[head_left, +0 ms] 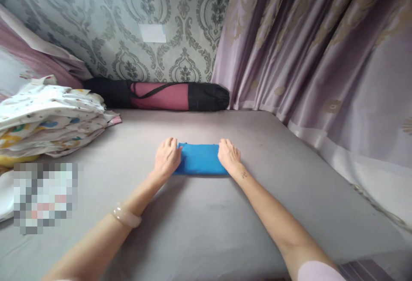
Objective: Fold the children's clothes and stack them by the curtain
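A small folded blue cloth [200,159] lies flat on the grey bed sheet [206,221], a little beyond the middle. My left hand [166,157] rests on its left end, fingers curled over the edge. My right hand [229,155] presses on its right end, fingers bent down onto the fabric. Both forearms reach out from the bottom of the view. A pale bangle [126,216] sits on my left wrist.
A stack of folded patterned white cloths [48,118] sits at the left. A long black and maroon bag [161,95] lies along the patterned wall. Mauve curtains [322,58] hang down the right side. A blurred patch covers something at lower left.
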Available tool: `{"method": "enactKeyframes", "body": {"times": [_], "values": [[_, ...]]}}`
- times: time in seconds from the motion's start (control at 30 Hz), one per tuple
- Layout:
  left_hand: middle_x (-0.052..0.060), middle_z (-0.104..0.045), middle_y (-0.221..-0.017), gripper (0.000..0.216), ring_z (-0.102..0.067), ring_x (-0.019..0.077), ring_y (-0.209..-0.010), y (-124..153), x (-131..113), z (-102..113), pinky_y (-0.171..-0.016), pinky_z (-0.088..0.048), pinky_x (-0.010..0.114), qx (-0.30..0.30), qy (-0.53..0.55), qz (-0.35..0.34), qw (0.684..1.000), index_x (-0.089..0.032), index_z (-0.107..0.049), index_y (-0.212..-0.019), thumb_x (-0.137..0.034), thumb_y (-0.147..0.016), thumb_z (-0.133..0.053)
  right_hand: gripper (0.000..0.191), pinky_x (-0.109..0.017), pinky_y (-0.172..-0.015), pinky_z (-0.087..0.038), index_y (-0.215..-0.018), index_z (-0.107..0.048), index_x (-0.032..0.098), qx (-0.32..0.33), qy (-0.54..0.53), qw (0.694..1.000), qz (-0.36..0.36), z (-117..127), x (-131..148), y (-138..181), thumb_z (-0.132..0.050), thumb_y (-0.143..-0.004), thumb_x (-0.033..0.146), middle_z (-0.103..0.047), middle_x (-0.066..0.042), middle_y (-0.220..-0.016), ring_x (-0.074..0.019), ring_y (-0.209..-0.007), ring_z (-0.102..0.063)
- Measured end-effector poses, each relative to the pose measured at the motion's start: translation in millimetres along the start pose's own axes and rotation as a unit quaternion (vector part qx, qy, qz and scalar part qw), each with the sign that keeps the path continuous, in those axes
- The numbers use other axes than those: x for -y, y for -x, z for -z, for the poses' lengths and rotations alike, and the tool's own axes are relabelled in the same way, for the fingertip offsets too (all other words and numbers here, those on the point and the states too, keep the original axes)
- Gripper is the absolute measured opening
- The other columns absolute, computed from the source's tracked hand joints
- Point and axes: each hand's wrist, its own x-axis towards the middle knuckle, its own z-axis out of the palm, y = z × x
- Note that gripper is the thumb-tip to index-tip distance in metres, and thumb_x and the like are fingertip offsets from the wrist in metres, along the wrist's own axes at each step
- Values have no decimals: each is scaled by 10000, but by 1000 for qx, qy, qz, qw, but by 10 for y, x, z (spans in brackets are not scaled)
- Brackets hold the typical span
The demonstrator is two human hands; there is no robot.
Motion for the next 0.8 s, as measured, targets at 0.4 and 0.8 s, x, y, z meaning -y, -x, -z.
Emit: {"method": "enactKeyframes", "body": {"times": [0.4, 0.8], "values": [[168, -397, -1521, 516, -299, 291, -1445, 42, -364, -338, -1181, -254, 477, 146, 15, -40, 988, -87, -434, -1435, -271, -971, -303, 570, -436, -1205, -143, -1488, -344, 23, 93, -31, 970, 223, -477, 374, 140, -240, -982, 264, -310, -160, -1567, -256, -1470, -232], [167, -300, -1570, 667, -247, 307, -1463, 106, -101, -281, -1185, -227, 450, 156, 11, 0, 988, -71, -334, -1493, -499, -986, -270, 594, -415, -1210, -113, -1488, -348, 30, 47, -26, 987, 154, -467, 51, 123, -229, -997, 342, -303, -141, -1574, -250, -1472, -221]]}}
